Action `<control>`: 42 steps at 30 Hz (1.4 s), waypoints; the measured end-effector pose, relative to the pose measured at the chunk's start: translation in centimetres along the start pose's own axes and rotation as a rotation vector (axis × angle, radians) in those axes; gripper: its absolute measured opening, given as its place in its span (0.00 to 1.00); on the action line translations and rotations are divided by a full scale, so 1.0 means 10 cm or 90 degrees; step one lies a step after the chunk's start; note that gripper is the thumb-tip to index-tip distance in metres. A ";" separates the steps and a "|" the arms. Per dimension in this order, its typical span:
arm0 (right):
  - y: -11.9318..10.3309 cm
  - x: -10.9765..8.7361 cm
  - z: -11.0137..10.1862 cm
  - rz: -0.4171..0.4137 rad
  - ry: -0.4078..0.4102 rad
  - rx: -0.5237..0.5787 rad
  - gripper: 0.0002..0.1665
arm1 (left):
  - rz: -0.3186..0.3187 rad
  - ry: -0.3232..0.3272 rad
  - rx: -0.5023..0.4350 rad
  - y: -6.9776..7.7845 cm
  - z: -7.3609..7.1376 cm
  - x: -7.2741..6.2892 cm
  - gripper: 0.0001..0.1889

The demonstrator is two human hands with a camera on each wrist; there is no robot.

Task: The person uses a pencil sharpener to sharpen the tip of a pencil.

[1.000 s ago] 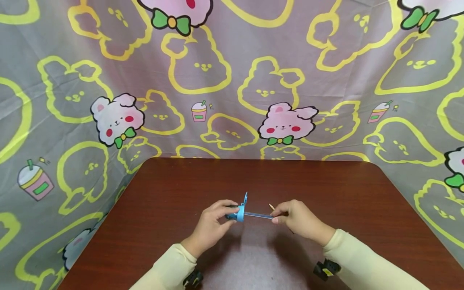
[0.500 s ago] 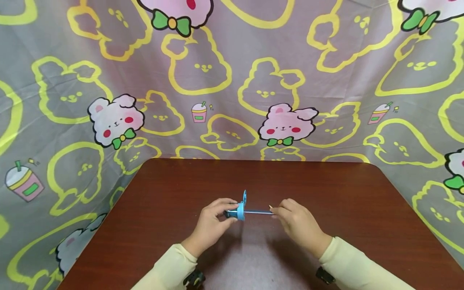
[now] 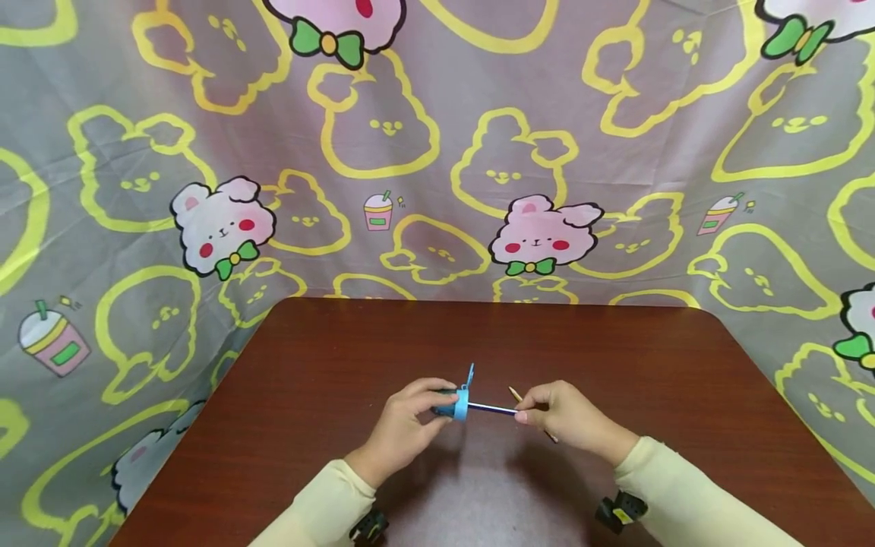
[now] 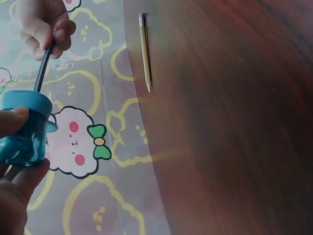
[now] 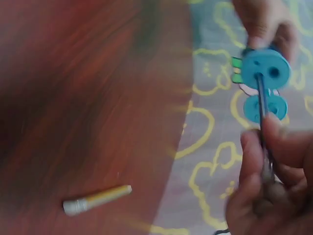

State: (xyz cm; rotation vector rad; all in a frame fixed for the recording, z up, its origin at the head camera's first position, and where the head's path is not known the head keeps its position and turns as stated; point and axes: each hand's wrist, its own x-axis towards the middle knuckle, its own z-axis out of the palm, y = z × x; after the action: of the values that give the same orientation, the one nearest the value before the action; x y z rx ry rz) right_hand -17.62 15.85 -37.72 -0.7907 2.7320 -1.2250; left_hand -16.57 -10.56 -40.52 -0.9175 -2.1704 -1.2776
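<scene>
My left hand point(image 3: 403, 422) grips a blue pencil sharpener point(image 3: 461, 405) with a see-through body point(image 4: 24, 142), thumb on one side and fingers on the other. Its flip cap point(image 5: 265, 108) hangs open, baring a larger and a smaller hole. A dark pencil point(image 3: 492, 409) runs from the smaller hole to my right hand point(image 3: 570, 422), whose thumb and fingers pinch it. The tip inside the sharpener is hidden. Both hands hold these above the table.
A yellow wooden pencil point(image 4: 145, 51) with a whitish end lies on the brown table point(image 3: 342, 342), beyond and below my right hand. A patterned cloth point(image 3: 437, 152) hangs behind and beside the table.
My right hand rolled over around the pencil and then back, so its thumb shows again. The sharpener and left hand shifted slightly right. The pencil stays in the hole.
</scene>
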 end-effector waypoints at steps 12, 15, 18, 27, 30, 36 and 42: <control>0.09 0.04 0.10 -0.421 0.341 -0.336 0.18 | -0.227 0.018 -0.107 0.06 -0.07 0.06 0.17; 0.09 0.04 0.11 -0.436 0.341 -0.344 0.25 | -0.224 0.005 -0.106 0.06 -0.08 0.05 0.16; 0.09 0.02 0.12 -0.421 0.321 -0.335 0.26 | -0.205 -0.007 -0.090 0.06 -0.07 0.04 0.16; -0.01 -0.03 -0.02 0.021 -0.040 0.043 0.05 | -0.046 -0.038 -0.027 0.01 -0.04 -0.01 0.19; -0.01 -0.03 -0.04 0.034 -0.041 0.013 0.06 | -0.050 -0.033 -0.023 0.02 -0.04 0.00 0.19; 0.04 -0.04 0.07 -0.167 0.159 -0.238 0.15 | -0.178 -0.012 -0.063 0.03 -0.04 0.05 0.17; 0.13 -0.02 0.11 -0.369 0.297 -0.316 0.11 | -0.236 -0.001 -0.124 0.03 -0.03 0.07 0.16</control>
State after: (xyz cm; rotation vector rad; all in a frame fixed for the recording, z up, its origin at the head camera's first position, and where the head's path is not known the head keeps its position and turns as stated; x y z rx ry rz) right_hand -17.72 15.89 -39.41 -1.6221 3.3934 -0.8603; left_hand -16.78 -10.49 -39.72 -0.6000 -2.3217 -1.6846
